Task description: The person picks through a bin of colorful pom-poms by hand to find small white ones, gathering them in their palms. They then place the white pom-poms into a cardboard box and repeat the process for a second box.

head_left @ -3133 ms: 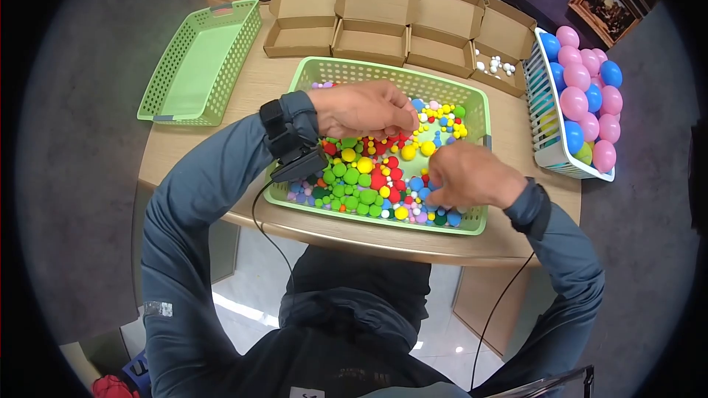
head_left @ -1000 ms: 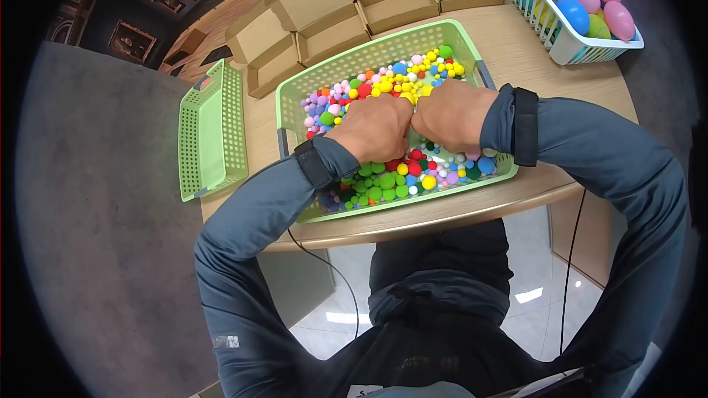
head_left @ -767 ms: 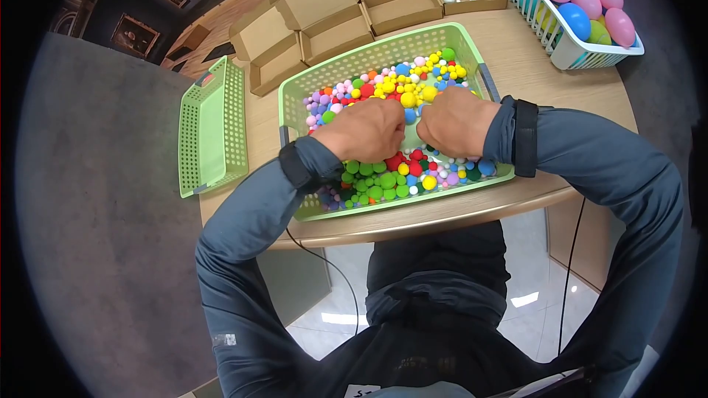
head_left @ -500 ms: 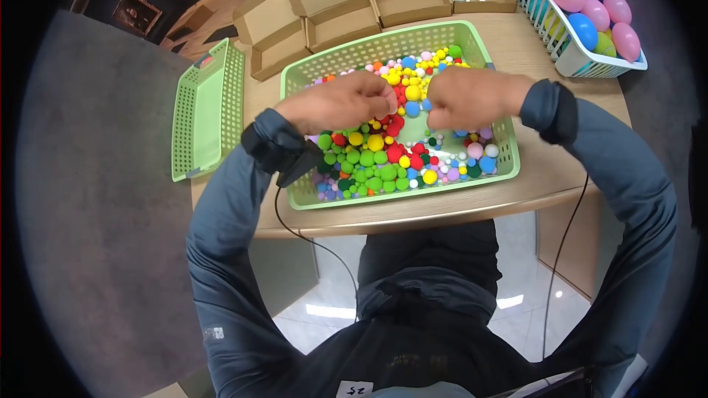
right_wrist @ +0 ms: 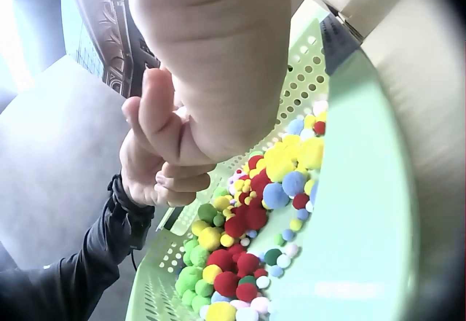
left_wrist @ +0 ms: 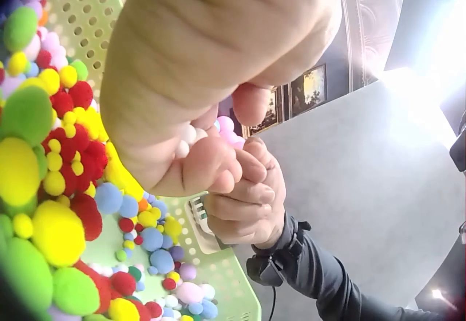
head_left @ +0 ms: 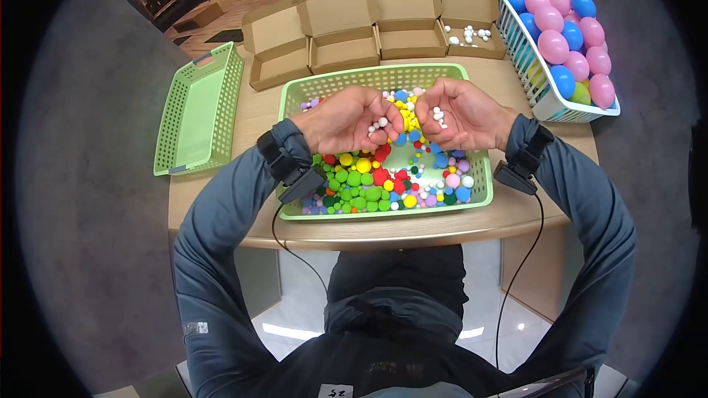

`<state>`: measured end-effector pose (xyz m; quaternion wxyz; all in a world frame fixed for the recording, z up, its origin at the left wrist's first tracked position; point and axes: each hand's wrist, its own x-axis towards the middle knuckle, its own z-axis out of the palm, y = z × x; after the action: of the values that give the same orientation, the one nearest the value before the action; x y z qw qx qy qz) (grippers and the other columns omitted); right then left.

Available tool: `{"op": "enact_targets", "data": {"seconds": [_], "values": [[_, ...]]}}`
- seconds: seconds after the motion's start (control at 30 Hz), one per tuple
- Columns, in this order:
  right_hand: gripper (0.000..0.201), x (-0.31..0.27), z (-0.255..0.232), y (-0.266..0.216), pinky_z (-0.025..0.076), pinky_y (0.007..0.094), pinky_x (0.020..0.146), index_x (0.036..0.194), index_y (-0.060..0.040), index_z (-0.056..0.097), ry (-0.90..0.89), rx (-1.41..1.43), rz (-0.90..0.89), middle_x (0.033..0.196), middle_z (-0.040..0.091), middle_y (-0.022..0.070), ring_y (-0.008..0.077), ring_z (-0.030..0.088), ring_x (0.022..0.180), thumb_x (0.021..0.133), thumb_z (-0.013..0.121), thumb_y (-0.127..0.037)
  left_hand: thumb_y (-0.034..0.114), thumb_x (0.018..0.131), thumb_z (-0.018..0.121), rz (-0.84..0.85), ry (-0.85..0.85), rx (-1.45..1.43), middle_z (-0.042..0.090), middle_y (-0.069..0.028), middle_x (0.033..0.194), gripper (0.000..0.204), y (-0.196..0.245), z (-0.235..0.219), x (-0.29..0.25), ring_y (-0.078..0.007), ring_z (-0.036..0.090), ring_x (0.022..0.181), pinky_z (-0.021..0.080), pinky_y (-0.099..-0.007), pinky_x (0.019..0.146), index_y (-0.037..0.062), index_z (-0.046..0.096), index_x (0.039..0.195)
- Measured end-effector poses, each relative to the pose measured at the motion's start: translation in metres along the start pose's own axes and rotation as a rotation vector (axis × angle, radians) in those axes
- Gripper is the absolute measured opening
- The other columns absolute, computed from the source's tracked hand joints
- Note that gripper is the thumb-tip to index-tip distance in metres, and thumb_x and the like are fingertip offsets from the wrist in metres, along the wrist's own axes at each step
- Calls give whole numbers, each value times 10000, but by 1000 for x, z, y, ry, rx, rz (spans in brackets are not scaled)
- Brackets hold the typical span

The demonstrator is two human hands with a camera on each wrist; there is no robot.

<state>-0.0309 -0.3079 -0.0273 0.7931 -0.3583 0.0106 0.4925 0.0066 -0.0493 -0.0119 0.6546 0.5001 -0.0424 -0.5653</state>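
Both hands hover palm up, close together, above the green basket [head_left: 483, 169] of coloured pompoms. Small white pompoms [head_left: 378, 125] lie in the left hand [head_left: 352, 119], its fingers curled round them. The right hand [head_left: 468, 114] cups more white pompoms [head_left: 439, 116] in curled fingers. In the left wrist view, white pompoms [left_wrist: 191, 137] show between the fingers of the left hand [left_wrist: 211, 51], beside the right hand [left_wrist: 247, 208]. The right wrist view shows the right hand [right_wrist: 218, 59] from below; its pompoms are hidden there.
Four open cardboard boxes stand behind the basket; the rightmost box [head_left: 479, 51] holds several white balls. At the right is a white basket [head_left: 568, 112] of pink, blue and green balloons. An empty green basket [head_left: 203, 114] stands at the left.
Both hands have turned from knuckles up to palms up, showing white pompoms in each. The right hand has moved slightly down, and the head view has shifted.
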Motion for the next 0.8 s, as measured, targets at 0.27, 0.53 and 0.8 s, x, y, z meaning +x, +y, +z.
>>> {"op": "enact_targets", "data": {"seconds": [0.27,0.53,0.8], "values": [[169,-2,26,-6,346,204,458,1068,-39,648,299,-501,41,749,534,-21,62,399,560,1048,513,-139,95,1032,557,11,135,236,642,0,824,178,-4,2,-9,-38,500,637,385,-187,531,-11,693,1077],[144,1,56,29,573,367,695,755,-18,709,334,-1704,47,727,734,120,217,732,691,874,664,-84,117,997,524,97,171,709,539,59,727,251,-17,13,2,-37,464,677,367,-210,599,63,768,1013],[112,12,44,39,583,391,711,845,-26,716,296,-1987,94,637,702,76,240,726,635,882,703,-131,161,958,592,124,196,1119,637,-31,726,210,-11,17,4,-105,585,704,481,-302,644,31,747,902]]}}
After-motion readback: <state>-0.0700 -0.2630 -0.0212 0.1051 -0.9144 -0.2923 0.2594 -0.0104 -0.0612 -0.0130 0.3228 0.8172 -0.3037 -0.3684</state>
